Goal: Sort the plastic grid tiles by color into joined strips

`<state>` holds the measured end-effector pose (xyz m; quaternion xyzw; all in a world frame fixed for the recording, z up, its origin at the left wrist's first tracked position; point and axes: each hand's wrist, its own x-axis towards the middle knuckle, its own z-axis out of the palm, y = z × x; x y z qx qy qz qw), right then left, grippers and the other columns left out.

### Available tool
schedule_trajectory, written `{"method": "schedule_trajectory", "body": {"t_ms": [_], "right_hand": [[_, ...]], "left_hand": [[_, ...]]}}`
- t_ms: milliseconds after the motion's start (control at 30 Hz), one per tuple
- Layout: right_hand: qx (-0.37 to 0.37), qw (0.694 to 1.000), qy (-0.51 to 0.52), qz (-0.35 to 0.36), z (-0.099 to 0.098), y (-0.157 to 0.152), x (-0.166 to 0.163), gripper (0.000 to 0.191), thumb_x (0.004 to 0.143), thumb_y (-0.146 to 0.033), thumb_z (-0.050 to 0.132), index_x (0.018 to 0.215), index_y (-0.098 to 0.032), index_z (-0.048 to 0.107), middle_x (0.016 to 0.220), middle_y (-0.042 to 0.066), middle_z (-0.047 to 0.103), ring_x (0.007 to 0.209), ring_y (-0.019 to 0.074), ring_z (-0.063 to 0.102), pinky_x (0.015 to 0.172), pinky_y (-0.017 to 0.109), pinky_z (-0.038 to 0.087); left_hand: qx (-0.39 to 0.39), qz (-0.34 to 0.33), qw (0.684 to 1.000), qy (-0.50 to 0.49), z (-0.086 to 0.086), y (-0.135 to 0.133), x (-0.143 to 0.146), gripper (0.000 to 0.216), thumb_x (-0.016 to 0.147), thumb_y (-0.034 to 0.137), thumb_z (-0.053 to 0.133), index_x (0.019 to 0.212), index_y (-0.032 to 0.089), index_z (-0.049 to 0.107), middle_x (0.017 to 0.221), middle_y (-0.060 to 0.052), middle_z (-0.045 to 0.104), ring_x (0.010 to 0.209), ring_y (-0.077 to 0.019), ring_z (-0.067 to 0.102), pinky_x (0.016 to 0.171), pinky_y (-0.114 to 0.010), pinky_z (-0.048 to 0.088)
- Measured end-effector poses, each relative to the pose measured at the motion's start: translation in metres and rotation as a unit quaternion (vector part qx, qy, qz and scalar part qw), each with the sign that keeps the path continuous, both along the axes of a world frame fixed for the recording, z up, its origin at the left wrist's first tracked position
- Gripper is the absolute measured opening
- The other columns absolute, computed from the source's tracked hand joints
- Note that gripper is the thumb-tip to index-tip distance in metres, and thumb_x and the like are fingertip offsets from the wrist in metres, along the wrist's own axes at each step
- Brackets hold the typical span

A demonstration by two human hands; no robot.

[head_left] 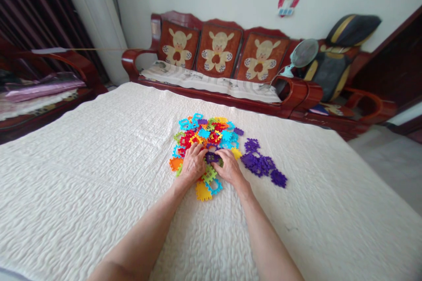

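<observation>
A heap of mixed-colour plastic interlocking tiles point(207, 134) lies on a white quilted cover point(99, 162). Both hands rest on the heap's near edge. My left hand point(193, 163) and my right hand point(228, 167) have their fingers curled, pinching one purple tile point(212, 157) between them. To the right lies a separate cluster of purple tiles point(262, 164). A yellow tile point(202, 192) and a blue one sit between my wrists.
Behind the cover stands a dark red wooden sofa point(296, 92) with bear-print cushions point(217, 50). A small fan point(301, 55) and a bag point(343, 52) sit at its right end. Another wooden seat with folded cloth point(39, 90) is at the left.
</observation>
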<state>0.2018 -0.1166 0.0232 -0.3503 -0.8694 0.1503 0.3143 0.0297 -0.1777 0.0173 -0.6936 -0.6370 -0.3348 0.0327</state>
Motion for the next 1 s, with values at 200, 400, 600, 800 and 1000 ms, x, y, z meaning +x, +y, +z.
{"method": "schedule_trajectory", "body": {"t_ms": [200, 400, 600, 800, 1000], "right_hand": [[-0.021, 0.999, 0.026, -0.035, 0.007, -0.007, 0.004, 0.038, 0.072, -0.024, 0.068, 0.109, -0.02, 0.06, 0.099, 0.009, 0.061, 0.097, 0.0256, 0.058, 0.09, 0.042, 0.05], [0.033, 0.998, 0.022, -0.057, 0.015, -0.008, 0.01, 0.047, 0.071, -0.016, 0.055, 0.119, -0.019, 0.056, 0.118, 0.011, 0.06, 0.114, 0.0278, 0.052, 0.101, 0.044, 0.042], [0.025, 0.992, -0.08, -0.092, 0.009, -0.002, 0.017, 0.05, 0.069, -0.014, 0.053, 0.119, -0.017, 0.059, 0.121, 0.011, 0.063, 0.121, 0.0322, 0.047, 0.099, 0.05, 0.034], [0.022, 0.991, -0.098, -0.085, 0.012, -0.001, 0.02, 0.03, 0.08, -0.021, 0.053, 0.107, -0.02, 0.066, 0.112, 0.007, 0.068, 0.113, 0.0276, 0.052, 0.095, 0.043, 0.033], [0.04, 0.994, -0.066, -0.074, 0.006, 0.0, 0.018, 0.028, 0.089, -0.018, 0.044, 0.109, -0.019, 0.065, 0.113, 0.008, 0.069, 0.11, 0.0241, 0.056, 0.094, 0.04, 0.035]], "left_hand": [[0.003, 0.002, 1.0, -0.006, 0.0, 0.001, 0.001, 0.046, 0.073, 0.007, 0.049, 0.114, 0.021, 0.066, 0.128, -0.011, 0.059, 0.131, -0.0316, 0.042, 0.101, -0.053, 0.044], [-0.004, 0.001, 1.0, 0.004, 0.001, 0.0, 0.001, 0.043, 0.075, 0.007, 0.048, 0.111, 0.02, 0.068, 0.127, -0.011, 0.059, 0.13, -0.032, 0.042, 0.101, -0.053, 0.044], [-0.003, 0.002, 1.0, 0.012, 0.002, 0.0, 0.001, 0.042, 0.074, 0.006, 0.05, 0.109, 0.02, 0.069, 0.127, -0.011, 0.06, 0.13, -0.0316, 0.042, 0.102, -0.052, 0.043], [-0.023, 0.007, 1.0, 0.016, 0.003, 0.0, 0.001, 0.042, 0.076, 0.007, 0.049, 0.11, 0.02, 0.07, 0.129, -0.01, 0.059, 0.131, -0.0314, 0.04, 0.104, -0.051, 0.042], [-0.042, 0.005, 0.999, 0.02, 0.005, -0.001, 0.001, 0.042, 0.077, 0.007, 0.05, 0.112, 0.021, 0.07, 0.131, -0.01, 0.058, 0.132, -0.0313, 0.039, 0.105, -0.05, 0.04]]}}
